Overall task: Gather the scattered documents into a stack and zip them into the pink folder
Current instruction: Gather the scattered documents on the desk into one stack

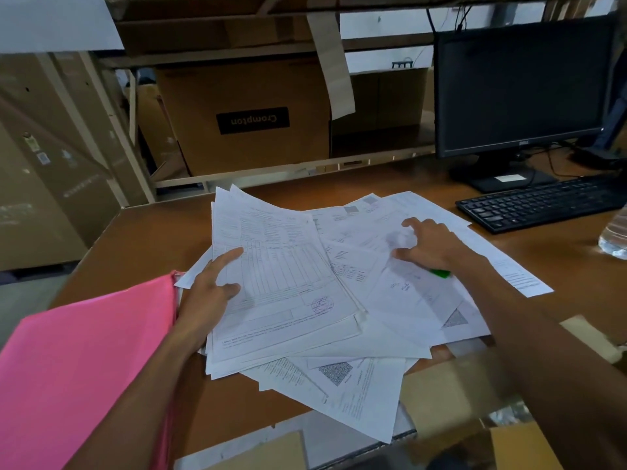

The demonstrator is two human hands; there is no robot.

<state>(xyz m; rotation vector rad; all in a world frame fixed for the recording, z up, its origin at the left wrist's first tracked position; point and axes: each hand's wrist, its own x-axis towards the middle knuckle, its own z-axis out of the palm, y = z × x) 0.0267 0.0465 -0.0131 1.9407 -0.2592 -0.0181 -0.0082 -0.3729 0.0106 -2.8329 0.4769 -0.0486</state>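
- A loose heap of white printed paper documents (339, 300) lies spread across the middle of the brown wooden desk (142, 239), sheets overlapping at many angles, some hanging past the near edge.
- The left hand (210, 293) rests on the left side of the heap, fingers spread and thumb on top of a tabled form with a round stamp (281, 273), whose far end lifts off the pile; it seems to pinch that bundle's left edge.
- The right hand (431, 245) presses palm-down on sheets at the right, fingers curled and spread, closed on nothing.
- A small green object (441, 273) peeks out just under the right wrist; what it is cannot be told.
- The bright pink plastic folder (84, 361) lies at the desk's near-left corner, touching the heap's left edge, under the left forearm.
- A black keyboard (539, 203) and a dark monitor (519, 86) stand at the far right.
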